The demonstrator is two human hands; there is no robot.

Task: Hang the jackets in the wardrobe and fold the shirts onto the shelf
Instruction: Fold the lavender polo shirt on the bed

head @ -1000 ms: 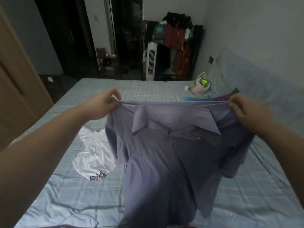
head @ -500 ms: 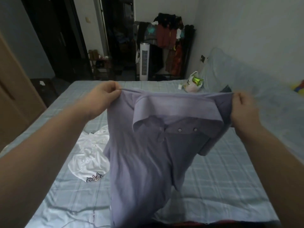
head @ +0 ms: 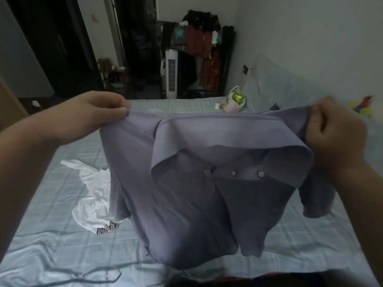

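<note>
My left hand (head: 91, 117) and right hand (head: 335, 139) are raised well apart, forearms stretched forward, each pinching a shoulder of the shirt (head: 186, 204).

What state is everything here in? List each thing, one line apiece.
Purple polo shirt: held up by both shoulders, hanging unfolded over the bed.
Left hand: pinches one shoulder of the shirt.
Right hand: fingers curled round the other shoulder.
White shirt: crumpled on the bed, unfolded.
Bed: sheet wrinkled.
Plastic bag: on the bed's far side, something green inside.
Tower fan: upright beyond the bed.
</note>
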